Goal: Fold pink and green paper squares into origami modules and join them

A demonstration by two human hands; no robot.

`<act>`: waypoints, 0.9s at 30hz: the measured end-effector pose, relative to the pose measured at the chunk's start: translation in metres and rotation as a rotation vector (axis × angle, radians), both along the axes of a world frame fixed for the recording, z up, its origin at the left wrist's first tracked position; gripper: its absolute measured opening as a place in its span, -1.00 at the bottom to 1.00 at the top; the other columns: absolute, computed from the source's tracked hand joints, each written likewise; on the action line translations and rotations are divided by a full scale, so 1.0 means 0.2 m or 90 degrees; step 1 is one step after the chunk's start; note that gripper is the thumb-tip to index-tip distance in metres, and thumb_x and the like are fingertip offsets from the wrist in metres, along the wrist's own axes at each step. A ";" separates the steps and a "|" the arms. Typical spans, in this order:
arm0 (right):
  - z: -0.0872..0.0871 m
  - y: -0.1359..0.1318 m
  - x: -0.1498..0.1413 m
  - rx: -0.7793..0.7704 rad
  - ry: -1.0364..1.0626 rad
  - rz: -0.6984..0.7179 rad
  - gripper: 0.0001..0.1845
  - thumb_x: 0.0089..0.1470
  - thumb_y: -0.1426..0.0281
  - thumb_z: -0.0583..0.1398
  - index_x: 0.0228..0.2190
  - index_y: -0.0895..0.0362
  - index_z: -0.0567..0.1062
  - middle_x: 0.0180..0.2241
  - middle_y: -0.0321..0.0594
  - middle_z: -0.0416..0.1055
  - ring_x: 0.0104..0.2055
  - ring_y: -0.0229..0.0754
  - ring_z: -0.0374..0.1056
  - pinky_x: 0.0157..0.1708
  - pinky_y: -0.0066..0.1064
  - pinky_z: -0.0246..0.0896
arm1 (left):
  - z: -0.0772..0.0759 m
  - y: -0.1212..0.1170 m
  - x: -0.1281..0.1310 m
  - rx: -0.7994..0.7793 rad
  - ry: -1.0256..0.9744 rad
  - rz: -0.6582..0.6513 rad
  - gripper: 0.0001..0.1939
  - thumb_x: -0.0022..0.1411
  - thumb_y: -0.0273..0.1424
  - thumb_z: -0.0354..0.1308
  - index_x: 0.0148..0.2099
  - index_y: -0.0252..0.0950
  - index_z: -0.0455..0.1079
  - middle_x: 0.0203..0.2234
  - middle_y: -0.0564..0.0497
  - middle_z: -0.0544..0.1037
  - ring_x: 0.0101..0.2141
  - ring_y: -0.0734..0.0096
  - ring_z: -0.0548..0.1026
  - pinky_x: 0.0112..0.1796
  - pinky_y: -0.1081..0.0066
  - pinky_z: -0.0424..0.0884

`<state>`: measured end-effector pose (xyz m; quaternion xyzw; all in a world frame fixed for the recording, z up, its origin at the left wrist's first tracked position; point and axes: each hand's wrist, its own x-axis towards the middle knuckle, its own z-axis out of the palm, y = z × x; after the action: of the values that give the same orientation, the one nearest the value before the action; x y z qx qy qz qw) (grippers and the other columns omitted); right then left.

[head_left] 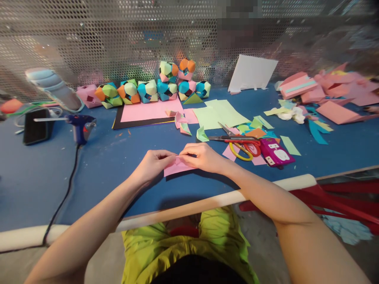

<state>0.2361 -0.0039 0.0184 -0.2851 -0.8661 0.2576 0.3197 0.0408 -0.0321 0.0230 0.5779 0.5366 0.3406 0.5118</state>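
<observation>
A small pink paper piece (174,169) lies on the blue table (106,173) just in front of me. My left hand (154,162) pinches its upper left edge with curled fingers. My right hand (201,156) pinches the upper right edge, fingertips meeting the left hand's at a small raised fold. Both hands press the paper down against the table.
Scissors (237,142) with red and yellow handles and a purple tape dispenser (275,152) lie right of my hands. Folded paper units (183,124) and pink and green sheets (219,114) lie behind. Colourful paper cubes (154,88) line the mesh wall. A blue glue gun (78,126) and a phone (37,130) are at left.
</observation>
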 end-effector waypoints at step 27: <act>0.04 -0.01 0.02 -0.136 0.018 -0.046 -0.82 0.09 0.50 0.14 -0.36 0.22 0.58 -0.43 -0.25 0.47 -0.45 -0.34 0.31 -0.41 -0.48 0.19 | 0.04 -0.01 0.01 0.050 0.022 0.047 -0.77 -0.03 -0.24 0.29 -0.40 -0.32 0.56 -0.51 0.01 0.56 -0.48 0.46 0.39 -0.43 0.46 0.26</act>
<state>0.2408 -0.0054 0.0268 -0.3447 -0.8184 0.3407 0.3087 0.0431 -0.0338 0.0305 0.5834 0.5527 0.3700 0.4662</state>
